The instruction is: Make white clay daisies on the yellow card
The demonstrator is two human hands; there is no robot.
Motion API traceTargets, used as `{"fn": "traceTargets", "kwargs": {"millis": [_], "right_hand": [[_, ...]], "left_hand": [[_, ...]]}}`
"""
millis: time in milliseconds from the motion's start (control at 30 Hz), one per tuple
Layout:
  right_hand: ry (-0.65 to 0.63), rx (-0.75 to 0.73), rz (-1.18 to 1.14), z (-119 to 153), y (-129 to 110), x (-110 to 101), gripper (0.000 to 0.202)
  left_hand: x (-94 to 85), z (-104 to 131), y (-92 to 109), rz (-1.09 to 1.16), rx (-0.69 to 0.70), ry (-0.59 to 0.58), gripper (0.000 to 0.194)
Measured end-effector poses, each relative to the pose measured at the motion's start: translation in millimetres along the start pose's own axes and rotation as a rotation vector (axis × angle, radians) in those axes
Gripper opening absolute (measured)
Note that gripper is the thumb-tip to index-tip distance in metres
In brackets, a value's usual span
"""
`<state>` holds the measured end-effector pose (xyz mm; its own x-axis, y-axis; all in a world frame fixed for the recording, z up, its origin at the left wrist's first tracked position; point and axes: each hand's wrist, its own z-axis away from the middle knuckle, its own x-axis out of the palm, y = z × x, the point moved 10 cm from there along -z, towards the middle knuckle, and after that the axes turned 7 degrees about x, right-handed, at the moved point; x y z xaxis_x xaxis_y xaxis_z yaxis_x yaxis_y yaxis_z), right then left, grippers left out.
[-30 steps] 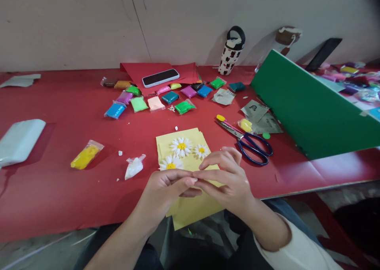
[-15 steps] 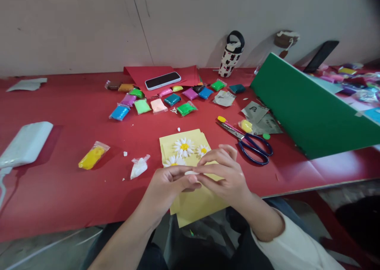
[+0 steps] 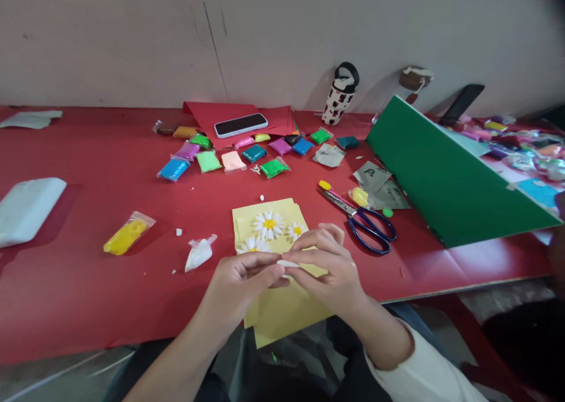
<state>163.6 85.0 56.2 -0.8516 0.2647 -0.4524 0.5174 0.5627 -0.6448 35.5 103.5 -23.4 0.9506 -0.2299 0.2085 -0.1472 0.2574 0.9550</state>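
Observation:
Between the fingertips of my left hand (image 3: 247, 281) and my right hand (image 3: 326, 263) is a small, elongated piece of white clay (image 3: 288, 263). Both hands are closed on it in a pinch, above the near part of some yellow paper sheets (image 3: 286, 316). Just beyond my fingers, white daisies with yellow centres lie on the paper: a large daisy (image 3: 268, 225), a smaller daisy (image 3: 295, 231) and a partly covered daisy (image 3: 253, 245). To the left of my left hand sits an opened packet of white clay (image 3: 199, 253).
Scissors (image 3: 366, 222) with dark blue handles lie to the right. A packet of yellow clay (image 3: 129, 233) is at the left. Several coloured clay packets (image 3: 253, 153), a phone (image 3: 241, 125) and a patterned bottle (image 3: 339, 96) stand farther back. A green board (image 3: 454, 178) leans at the right.
The view has shifted slightly, so the table items sit a little lower and to the left. My hands still pinch the white clay, and more of it shows between the fingertips.

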Motion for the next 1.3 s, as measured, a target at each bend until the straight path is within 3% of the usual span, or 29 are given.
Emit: {"fn": "traceTargets", "kwargs": {"millis": [433,533,633,733,800,900,1067,1300], "right_hand": [[0.011,0.040,0.039,2.0,4.5,-3.1,0.004],[0.009,0.060,0.028,1.9,5.0,-4.2,0.003],[-0.002,0.071,0.008,1.5,3.7,-4.0,0.002],[-0.006,0.077,-0.019,1.5,2.6,-4.7,0.012],[-0.009,0.087,-0.027,1.6,3.1,-5.4,0.015],[-0.014,0.096,-0.017,1.4,3.9,-6.5,0.002],[0.003,0.090,-0.015,0.8,3.7,-10.1,0.005],[-0.017,0.090,0.008,2.1,3.5,-9.7,0.007]], "left_hand": [[0.5,-1.0,-1.2,-0.075,0.021,-0.011,0.024],[-6.9,1.7,15.1,-0.221,0.163,0.053,0.031],[-13.4,9.1,39.9,-0.446,0.375,0.159,0.015],[-15.5,15.2,51.2,-0.547,0.487,0.207,0.006],[-17.9,17.0,52.6,-0.561,0.506,0.222,0.007],[-20.2,17.8,53.2,-0.574,0.495,0.227,0.006],[-14.2,16.9,57.8,-0.598,0.500,0.179,0.015],[-13.0,20.4,63.0,-0.712,0.588,0.195,0.005]]}}
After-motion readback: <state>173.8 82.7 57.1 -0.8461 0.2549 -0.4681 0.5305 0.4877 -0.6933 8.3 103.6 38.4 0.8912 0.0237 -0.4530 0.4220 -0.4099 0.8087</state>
